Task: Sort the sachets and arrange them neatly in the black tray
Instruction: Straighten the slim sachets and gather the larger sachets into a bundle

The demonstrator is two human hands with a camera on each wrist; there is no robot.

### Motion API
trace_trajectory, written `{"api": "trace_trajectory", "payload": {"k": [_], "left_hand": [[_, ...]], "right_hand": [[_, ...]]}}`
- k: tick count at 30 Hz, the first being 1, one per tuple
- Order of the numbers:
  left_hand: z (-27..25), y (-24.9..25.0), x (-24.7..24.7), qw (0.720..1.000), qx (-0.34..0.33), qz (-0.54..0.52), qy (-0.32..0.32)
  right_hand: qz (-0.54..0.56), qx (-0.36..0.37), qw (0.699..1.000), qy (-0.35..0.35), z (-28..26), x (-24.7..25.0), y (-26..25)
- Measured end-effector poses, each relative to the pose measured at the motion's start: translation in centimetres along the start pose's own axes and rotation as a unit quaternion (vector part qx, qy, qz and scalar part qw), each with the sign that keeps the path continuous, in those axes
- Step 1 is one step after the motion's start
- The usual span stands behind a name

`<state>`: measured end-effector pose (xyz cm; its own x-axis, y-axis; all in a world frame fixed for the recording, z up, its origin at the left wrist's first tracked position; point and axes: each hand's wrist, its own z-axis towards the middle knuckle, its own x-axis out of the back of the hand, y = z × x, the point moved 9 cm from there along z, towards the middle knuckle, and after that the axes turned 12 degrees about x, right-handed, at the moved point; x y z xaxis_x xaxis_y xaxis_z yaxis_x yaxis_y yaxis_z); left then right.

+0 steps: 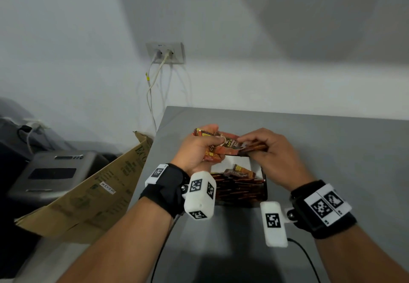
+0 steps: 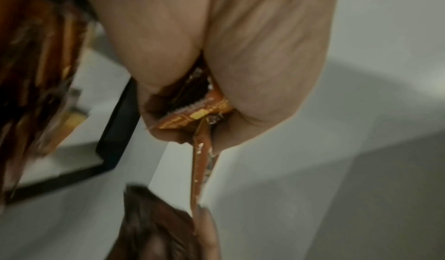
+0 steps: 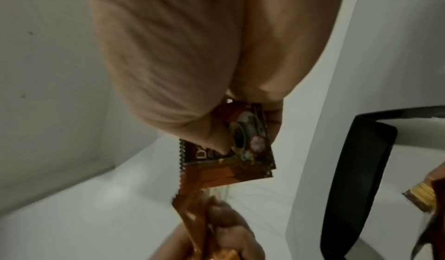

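Grey surface (image 1: pixel 332 161) against white wall. Black tray (image 1: pixel 264 185): brown sachets (image 1: pixel 239 188) stacked at near end. Above it, left hand (image 1: pixel 197 150) grips a sachet bunch (image 1: pixel 218 147); right hand (image 1: pixel 272 147) fingers pinch, apparently, several sachets (image 3: pixel 243 146). Wall socket (image 1: pixel 164 53) beyond.

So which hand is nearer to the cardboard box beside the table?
Left. The left hand is above the table's left part, toward the cardboard box; the right hand is farther right.

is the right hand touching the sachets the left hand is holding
Touching. In the right wrist view the right hand pinches a dark sachet between thumb and fingers, and the left hand grips the same bunch below.
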<state>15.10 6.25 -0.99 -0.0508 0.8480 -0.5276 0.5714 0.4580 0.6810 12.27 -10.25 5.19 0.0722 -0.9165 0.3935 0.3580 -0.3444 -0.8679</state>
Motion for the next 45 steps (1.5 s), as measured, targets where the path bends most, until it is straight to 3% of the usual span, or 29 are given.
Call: {"api": "trace_trajectory", "payload": {"k": [3,6,8,11,14,20,23,26,30,33,35,37,40,42,45], "left_hand": [[-0.2,1.8,0.4,0.997,-0.076,-0.001,0.017],[-0.2,1.9,0.3,0.993,-0.108,-0.034,0.027],[-0.1,1.3,-0.2,0.992,-0.109,-0.054,0.026],[-0.1,-0.2,-1.4,0.995,-0.085,-0.052,-0.003],[-0.3,-0.5,-1.8,0.998,-0.06,-0.021,-0.02],[-0.8,-0.2,-2.2,0.997,-0.067,0.017,-0.022],[-0.8,-0.3,-1.4,0.997,-0.036,-0.053,-0.039],[-0.6,0.0,-0.8,0.991,-0.027,-0.115,-0.062],[-0.5,0.3,-0.4,0.997,-0.064,-0.041,-0.012],[-0.2,0.1,-0.5,0.997,-0.08,-0.008,0.01],[-0.2,-0.4,-0.9,0.998,-0.054,0.009,0.01],[-0.4,-1.0,-1.0,1.0,0.013,-0.001,0.002],[-0.3,-2.5,-0.6,0.99,0.132,-0.027,-0.029],[-0.3,-2.6,-0.4,0.988,0.142,-0.04,-0.041],[-0.2,-2.2,-0.3,0.99,0.116,-0.07,-0.045]], "right_hand": [[0.177,-0.071,0.977,0.096,-0.2,1.6,2.0],[0.383,-0.131,0.907,0.119,-0.3,0.2,2.5],[0.4,-0.161,0.896,0.103,-0.3,-1.5,2.6],[0.383,-0.183,0.895,0.134,0.0,-2.7,3.0],[0.322,-0.181,0.914,0.166,0.7,-1.8,3.4],[0.335,-0.212,0.91,0.124,0.8,-3.0,3.1],[0.367,-0.204,0.895,0.153,0.9,-1.6,3.4],[0.404,-0.197,0.884,0.129,0.6,-0.7,3.2],[0.358,-0.217,0.906,0.06,-0.6,-3.0,3.4],[0.313,-0.205,0.925,0.065,-0.5,-3.6,3.4],[0.287,-0.173,0.939,0.077,0.0,-3.1,3.0],[0.23,-0.124,0.962,0.072,0.6,-1.9,2.0],[0.055,-0.03,0.998,-0.008,1.3,-0.5,-0.5],[0.0,-0.003,0.998,-0.067,1.4,-0.8,-1.2],[-0.022,-0.002,0.996,-0.082,1.4,-0.7,-1.2]]}}
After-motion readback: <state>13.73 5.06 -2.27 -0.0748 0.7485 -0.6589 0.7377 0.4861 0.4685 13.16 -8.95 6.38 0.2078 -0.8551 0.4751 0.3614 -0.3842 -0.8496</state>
